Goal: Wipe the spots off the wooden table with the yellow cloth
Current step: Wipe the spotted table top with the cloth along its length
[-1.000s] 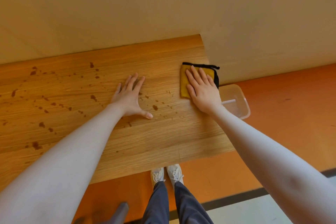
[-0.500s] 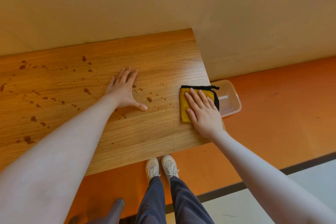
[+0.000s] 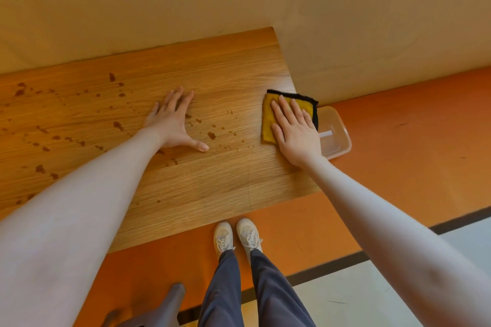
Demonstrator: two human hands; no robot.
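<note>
We judge the cloth (image 3: 268,125), at the table's (image 3: 225,82) right edge, soft and light, best pressed flat under our right hand's (image 3: 297,133) straight fingers, left hand (image 3: 172,125) likewise flat.

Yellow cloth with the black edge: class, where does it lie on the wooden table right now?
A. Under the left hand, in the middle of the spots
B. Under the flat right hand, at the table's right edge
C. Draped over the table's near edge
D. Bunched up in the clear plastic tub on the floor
B: the yellow cloth with the black edge lies flat under the right hand, at the right edge of the wooden table.
</note>
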